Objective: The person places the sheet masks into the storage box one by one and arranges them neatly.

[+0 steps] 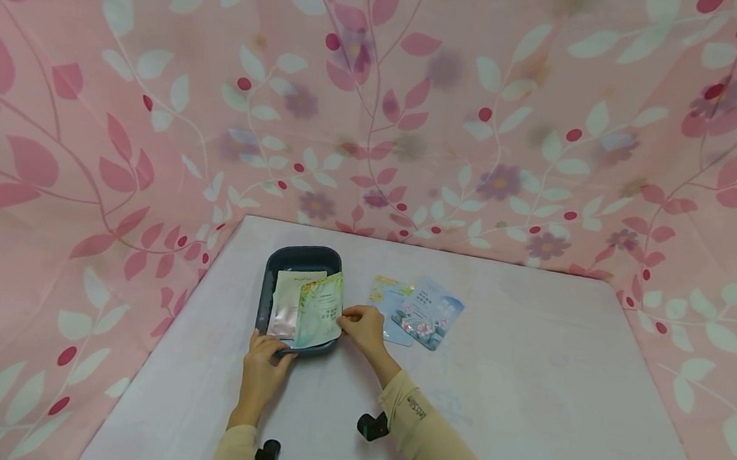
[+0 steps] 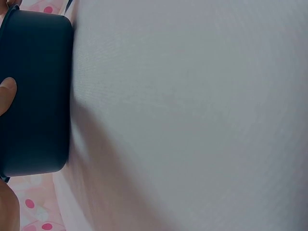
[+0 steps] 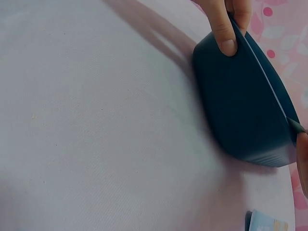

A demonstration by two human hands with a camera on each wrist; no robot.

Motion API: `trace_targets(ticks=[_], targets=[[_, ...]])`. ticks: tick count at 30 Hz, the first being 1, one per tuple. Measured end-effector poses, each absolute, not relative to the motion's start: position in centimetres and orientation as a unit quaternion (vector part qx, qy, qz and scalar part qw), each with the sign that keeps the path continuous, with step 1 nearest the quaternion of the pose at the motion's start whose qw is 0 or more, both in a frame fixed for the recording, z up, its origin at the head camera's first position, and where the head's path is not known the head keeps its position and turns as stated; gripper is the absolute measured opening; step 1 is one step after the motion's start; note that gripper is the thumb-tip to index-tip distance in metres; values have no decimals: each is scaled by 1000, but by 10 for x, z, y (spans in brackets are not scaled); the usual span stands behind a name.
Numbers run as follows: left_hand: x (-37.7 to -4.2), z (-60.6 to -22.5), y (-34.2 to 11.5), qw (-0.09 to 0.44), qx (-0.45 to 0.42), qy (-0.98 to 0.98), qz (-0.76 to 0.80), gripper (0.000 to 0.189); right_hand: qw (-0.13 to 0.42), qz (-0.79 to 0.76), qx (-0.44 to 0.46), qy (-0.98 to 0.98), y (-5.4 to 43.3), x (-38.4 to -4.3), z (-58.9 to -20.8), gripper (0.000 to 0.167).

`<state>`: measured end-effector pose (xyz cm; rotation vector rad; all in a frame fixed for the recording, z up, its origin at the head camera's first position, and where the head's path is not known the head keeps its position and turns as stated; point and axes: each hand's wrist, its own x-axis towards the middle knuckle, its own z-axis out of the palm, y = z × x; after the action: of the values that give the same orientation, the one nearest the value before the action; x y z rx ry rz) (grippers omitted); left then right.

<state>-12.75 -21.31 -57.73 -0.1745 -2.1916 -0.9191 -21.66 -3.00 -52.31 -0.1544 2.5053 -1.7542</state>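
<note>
A dark blue rectangular tub [image 1: 304, 254] stands on the table's left side. My left hand [image 1: 261, 367] grips its near rim, with the thumb [image 2: 6, 94] against the outer wall. My right hand [image 1: 366, 329] pinches the right edge of a green-and-white sachet [image 1: 319, 313], which leans over the tub's right side. Under it, partly covered, a cream-and-pink sachet [image 1: 284, 306] lies in the tub. In the right wrist view, a corner of the green sachet [image 3: 294, 125] shows at the tub's rim beside the right fingers.
Right of the tub, a blue sachet with pink flowers [image 1: 430, 314] overlaps a light blue and yellow one [image 1: 389, 293] on the white-covered table [image 1: 525, 387]. Pink floral cloth [image 1: 377, 115] hangs behind and at both sides. Dark wrist cameras [image 1: 372, 427] sit at the sleeves.
</note>
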Motion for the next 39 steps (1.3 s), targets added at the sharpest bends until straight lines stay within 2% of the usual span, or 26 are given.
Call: trace_targets(ticks=[14,31,39], targets=[[-127,-577,-214,365,-64,-855,-362,27,51,-599,-46,798,-28,-215,-522,12],[-126,-574,-212,351,-54,-865,-356,25,55,-619,-48,782,-11,-212,-525,20],[-126,-573,-212,349,-53,-864,-358,25,51,-620,-40,782,15,-210,-531,14]])
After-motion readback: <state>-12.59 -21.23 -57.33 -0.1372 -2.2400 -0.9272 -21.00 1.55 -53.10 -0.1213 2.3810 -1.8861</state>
